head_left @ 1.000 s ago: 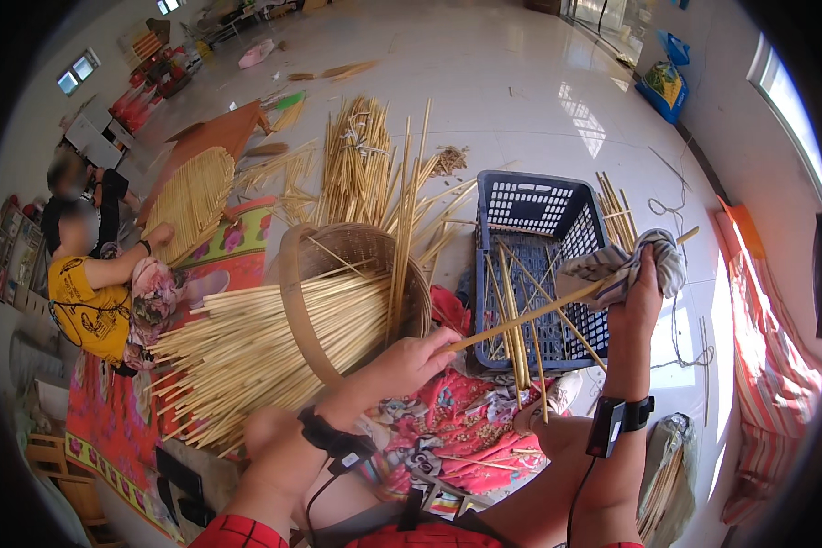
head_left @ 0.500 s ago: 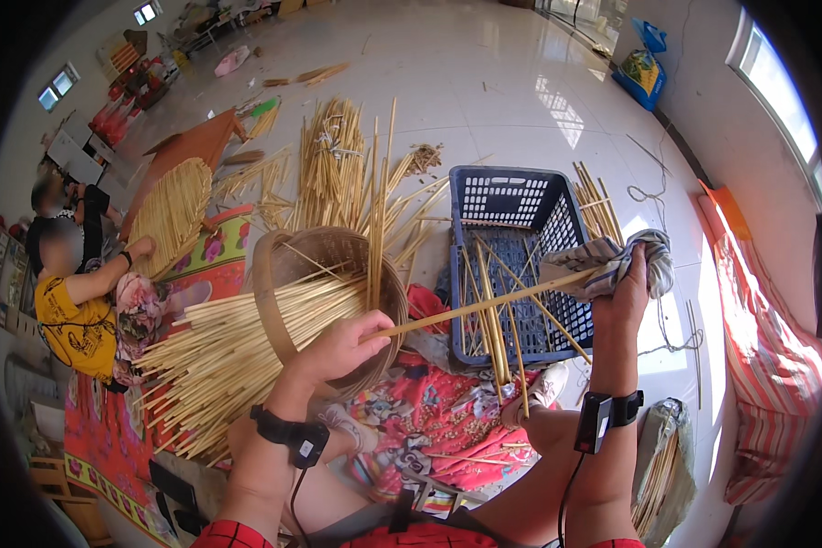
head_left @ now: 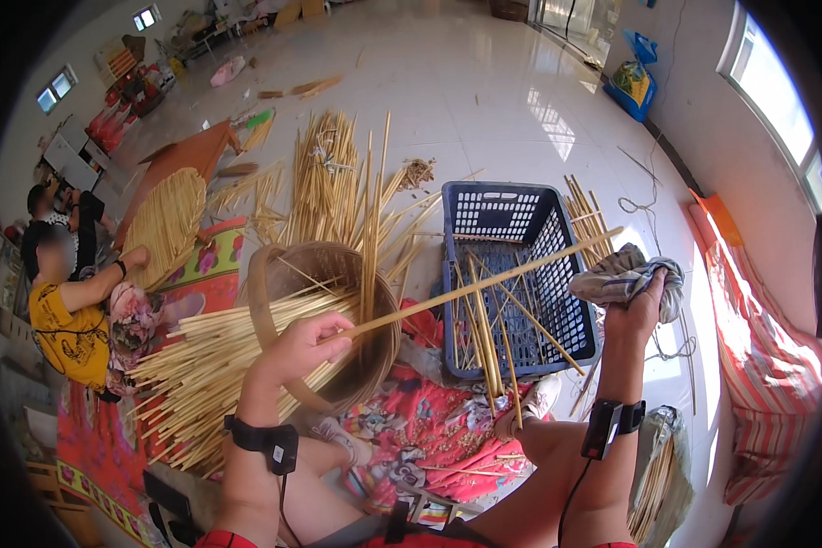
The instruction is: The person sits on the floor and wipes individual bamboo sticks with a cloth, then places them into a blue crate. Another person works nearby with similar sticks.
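Observation:
My left hand (head_left: pixel 303 345) pinches the near end of a long bamboo strip (head_left: pixel 484 285), which runs up to the right over the blue plastic crate (head_left: pixel 513 224). My right hand (head_left: pixel 637 309) is closed on a crumpled grey cloth (head_left: pixel 623 274) beside the strip's far end. Just under my left hand sits a round woven basket frame (head_left: pixel 274 274) with a thick bundle of pale strips (head_left: pixel 201 365) lying through it. Several more strips stand loose inside the crate.
Piles of bamboo strips (head_left: pixel 329 173) fan out on the tiled floor behind the basket. A person in a yellow shirt (head_left: pixel 68 329) sits at the left beside a woven mat (head_left: pixel 166 224). A flowered cloth (head_left: pixel 429 429) covers my lap. A striped cloth (head_left: pixel 763 365) lies at right.
My left hand has drawn back toward me along the strip to its near end. The right hand with the cloth has shifted slightly right and down.

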`<state>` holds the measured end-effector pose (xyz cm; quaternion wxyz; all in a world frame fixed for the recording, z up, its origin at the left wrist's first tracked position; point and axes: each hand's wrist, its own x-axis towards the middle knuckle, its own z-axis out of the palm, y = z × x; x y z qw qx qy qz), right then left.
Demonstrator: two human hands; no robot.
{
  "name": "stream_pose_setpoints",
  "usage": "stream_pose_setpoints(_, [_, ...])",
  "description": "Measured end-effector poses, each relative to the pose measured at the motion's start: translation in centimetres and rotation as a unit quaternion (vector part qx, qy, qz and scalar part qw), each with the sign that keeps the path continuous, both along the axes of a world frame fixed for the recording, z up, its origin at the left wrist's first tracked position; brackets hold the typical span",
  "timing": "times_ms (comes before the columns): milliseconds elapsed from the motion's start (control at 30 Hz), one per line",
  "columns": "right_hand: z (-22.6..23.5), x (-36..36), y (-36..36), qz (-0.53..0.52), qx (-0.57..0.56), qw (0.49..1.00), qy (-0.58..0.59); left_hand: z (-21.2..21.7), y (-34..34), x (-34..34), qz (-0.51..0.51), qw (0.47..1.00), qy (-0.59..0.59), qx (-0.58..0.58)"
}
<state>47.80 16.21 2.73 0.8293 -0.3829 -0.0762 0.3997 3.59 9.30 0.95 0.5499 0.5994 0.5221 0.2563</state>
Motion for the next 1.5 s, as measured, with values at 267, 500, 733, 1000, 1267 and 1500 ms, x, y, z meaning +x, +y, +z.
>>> stream_pose_setpoints(267, [-3.2, -14.3, -3.7, 0.303, -0.011, 0.953, 0.002, -2.0, -1.2, 7.6, 0.028, 0.998, -0.010, 0.054])
stream_pose_setpoints(500, [-5.0, -19.7, -7.8, 0.367, -0.121, 0.909, -0.157, -6.0, -3.3, 11.2, 0.046, 0.980, 0.068, 0.180])
stream_pose_setpoints(733, [-5.6, -16.8, -5.7, 0.339, -0.125, 0.926, -0.108, -6.3, -3.5, 11.1, -0.039, 0.998, 0.025, 0.040])
stream_pose_setpoints(1000, [-3.0, -11.4, -2.4, 0.237, -0.084, 0.968, -0.014, -4.9, -3.4, 10.5, -0.103, 0.993, -0.048, -0.023])
stream_pose_setpoints(1267, [-0.7, -4.7, -0.4, 0.126, -0.062, 0.990, -0.033, -4.7, -2.9, 8.5, -0.191, 0.974, -0.063, -0.104])
stream_pose_setpoints(1500, [-1.9, 0.7, 0.1, 0.108, -0.047, 0.993, -0.026, -2.2, -2.4, 7.8, -0.216, 0.964, -0.043, -0.149])
